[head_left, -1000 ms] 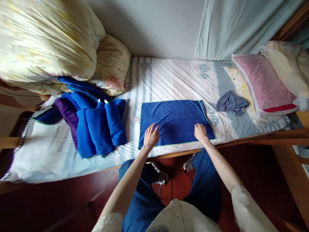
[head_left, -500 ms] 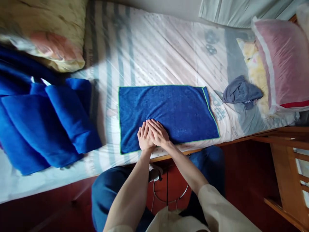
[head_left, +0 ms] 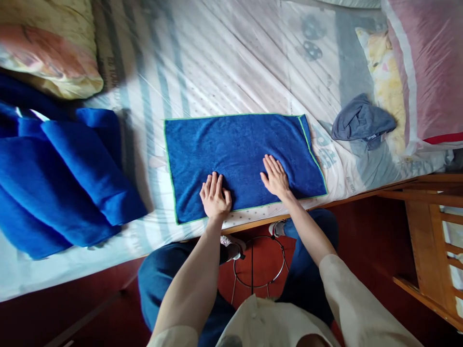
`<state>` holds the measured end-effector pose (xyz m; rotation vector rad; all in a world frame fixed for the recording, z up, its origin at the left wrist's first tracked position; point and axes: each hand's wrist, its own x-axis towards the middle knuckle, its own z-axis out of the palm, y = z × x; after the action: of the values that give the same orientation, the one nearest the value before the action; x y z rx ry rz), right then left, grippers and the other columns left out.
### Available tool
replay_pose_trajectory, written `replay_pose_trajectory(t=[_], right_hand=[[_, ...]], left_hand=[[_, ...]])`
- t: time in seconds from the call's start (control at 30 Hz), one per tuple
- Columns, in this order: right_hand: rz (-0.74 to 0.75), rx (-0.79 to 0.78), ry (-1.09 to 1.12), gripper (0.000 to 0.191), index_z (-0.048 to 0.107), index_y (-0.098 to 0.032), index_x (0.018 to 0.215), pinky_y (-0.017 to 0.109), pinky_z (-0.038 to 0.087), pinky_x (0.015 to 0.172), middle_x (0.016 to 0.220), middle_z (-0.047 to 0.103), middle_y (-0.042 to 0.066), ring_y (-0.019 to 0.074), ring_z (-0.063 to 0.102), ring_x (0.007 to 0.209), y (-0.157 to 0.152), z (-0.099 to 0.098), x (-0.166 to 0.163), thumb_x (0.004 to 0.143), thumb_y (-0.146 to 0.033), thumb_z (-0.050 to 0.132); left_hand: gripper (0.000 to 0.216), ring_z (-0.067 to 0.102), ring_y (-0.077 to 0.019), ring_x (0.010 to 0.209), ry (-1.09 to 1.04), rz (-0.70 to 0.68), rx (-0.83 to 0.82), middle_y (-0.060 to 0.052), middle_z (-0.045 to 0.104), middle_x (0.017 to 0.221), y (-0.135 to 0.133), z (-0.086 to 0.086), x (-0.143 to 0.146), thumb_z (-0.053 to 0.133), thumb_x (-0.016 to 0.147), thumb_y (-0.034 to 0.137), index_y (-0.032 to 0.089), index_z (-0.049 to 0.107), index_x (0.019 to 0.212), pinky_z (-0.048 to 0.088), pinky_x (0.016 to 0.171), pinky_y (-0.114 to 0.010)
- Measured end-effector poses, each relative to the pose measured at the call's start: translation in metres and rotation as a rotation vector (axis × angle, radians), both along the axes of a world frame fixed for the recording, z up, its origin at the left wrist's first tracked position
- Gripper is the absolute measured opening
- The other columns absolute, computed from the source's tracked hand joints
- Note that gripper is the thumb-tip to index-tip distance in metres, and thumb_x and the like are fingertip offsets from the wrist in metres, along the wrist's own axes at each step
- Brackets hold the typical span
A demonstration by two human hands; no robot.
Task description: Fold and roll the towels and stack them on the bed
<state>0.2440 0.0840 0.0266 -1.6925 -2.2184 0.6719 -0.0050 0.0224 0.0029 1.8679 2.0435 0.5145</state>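
Note:
A blue towel with a green edge [head_left: 238, 144] lies flat and folded on the striped bed sheet [head_left: 224, 62], close to the bed's near side. My left hand [head_left: 214, 196] rests palm down on the towel's near left part, fingers stretched out. My right hand [head_left: 275, 176] lies flat on the towel's near right part, fingers spread. Neither hand holds anything.
A pile of folded blue towels [head_left: 61, 168] sits at the left. A crumpled grey cloth [head_left: 361, 123] lies at the right beside a pink pillow [head_left: 427, 72]. A yellow pillow [head_left: 43, 53] is at the far left. A wooden frame [head_left: 430, 226] stands at the right.
My hands were together at the towel's near middle half a second ago; now they have slid apart, the right one going right. The camera has leaned closer to the bed.

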Motion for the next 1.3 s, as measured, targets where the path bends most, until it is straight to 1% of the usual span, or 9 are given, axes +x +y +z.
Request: replay_pose_trajectory(t=[0.23,0.4,0.53,0.7,0.8,0.9,1.07,1.2,1.3], right_hand=[[-0.184,0.014,-0.216,0.066,0.031,-0.006,0.167,0.046,0.019,0.136,0.175,0.028,0.016,0.0241,0.022,0.165,0.016,0.005,0.114,0.108,-0.038,0.036],[-0.273,0.049,-0.317,0.066,0.031,-0.004,0.166,0.047,0.022,0.135,0.173,0.030,0.020,0.0255,0.026,0.163,0.020,0.001,0.164,0.109,-0.039,0.031],[-0.356,0.094,-0.330,0.063,0.037,-0.006,0.163,0.049,0.026,0.133,0.168,0.040,0.021,0.0264,0.030,0.162,0.021,-0.008,0.191,0.110,-0.038,0.029],[-0.412,0.170,-0.215,0.054,0.054,-0.012,0.150,0.053,0.043,0.121,0.145,0.064,0.021,0.0299,0.056,0.141,0.045,-0.013,0.215,0.109,-0.042,0.035],[-0.434,0.213,-0.226,0.051,0.056,-0.011,0.145,0.054,0.049,0.112,0.129,0.070,0.020,0.0320,0.063,0.126,0.086,-0.005,0.214,0.107,-0.042,0.044],[-0.354,0.243,-0.307,0.047,0.058,-0.012,0.143,0.053,0.048,0.111,0.132,0.067,0.021,0.0330,0.059,0.127,0.134,0.007,0.197,0.104,-0.037,0.055],[-0.342,0.091,-0.377,0.021,0.071,-0.009,0.115,0.041,0.048,0.108,0.118,0.072,0.017,0.0242,0.060,0.117,0.195,0.030,0.173,0.100,-0.013,0.057],[-0.536,0.104,-0.393,0.034,0.061,0.004,0.129,0.047,0.042,0.113,0.131,0.065,0.026,0.0240,0.053,0.126,0.211,0.041,0.161,0.105,-0.009,0.040],[-0.415,0.215,-0.327,0.044,0.051,-0.002,0.148,0.052,0.036,0.121,0.152,0.054,0.025,0.0276,0.047,0.141,0.188,0.039,0.119,0.108,-0.015,0.035]], left_hand=[[0.063,0.033,-0.0306,0.160,-0.016,0.001,0.018,-0.015,0.046,0.166,0.000,0.003,0.001,0.042,0.095,0.028,0.017,0.050,0.157,0.025,0.130,-0.055],[0.064,0.032,-0.0301,0.161,-0.023,0.006,0.003,-0.014,0.047,0.166,0.000,0.004,0.001,0.043,0.095,0.029,0.018,0.050,0.157,0.024,0.130,-0.054],[0.064,0.033,-0.0306,0.160,-0.051,0.010,0.028,-0.014,0.047,0.166,0.000,0.003,0.002,0.045,0.094,0.029,0.018,0.051,0.157,0.024,0.130,-0.054],[0.062,0.036,-0.0326,0.158,-0.110,0.027,0.090,-0.016,0.047,0.165,0.000,-0.001,0.003,0.044,0.095,0.029,0.015,0.055,0.154,0.022,0.130,-0.054],[0.061,0.037,-0.0329,0.158,-0.122,0.027,0.107,-0.016,0.048,0.164,-0.001,-0.005,0.003,0.045,0.095,0.029,0.015,0.055,0.154,0.022,0.130,-0.054],[0.061,0.037,-0.0328,0.158,-0.117,0.022,0.131,-0.016,0.048,0.164,-0.001,-0.006,0.002,0.045,0.095,0.029,0.016,0.056,0.154,0.022,0.130,-0.054],[0.060,0.039,-0.0328,0.157,-0.105,0.017,0.157,-0.015,0.049,0.164,-0.001,-0.008,0.001,0.046,0.095,0.029,0.016,0.057,0.153,0.023,0.130,-0.054],[0.062,0.038,-0.0337,0.157,-0.115,0.012,0.136,-0.016,0.047,0.165,-0.001,-0.009,0.001,0.048,0.094,0.029,0.016,0.056,0.154,0.022,0.130,-0.055],[0.061,0.038,-0.0335,0.157,-0.118,0.011,0.130,-0.015,0.048,0.164,-0.001,-0.008,0.000,0.048,0.094,0.029,0.016,0.056,0.154,0.022,0.130,-0.055]])
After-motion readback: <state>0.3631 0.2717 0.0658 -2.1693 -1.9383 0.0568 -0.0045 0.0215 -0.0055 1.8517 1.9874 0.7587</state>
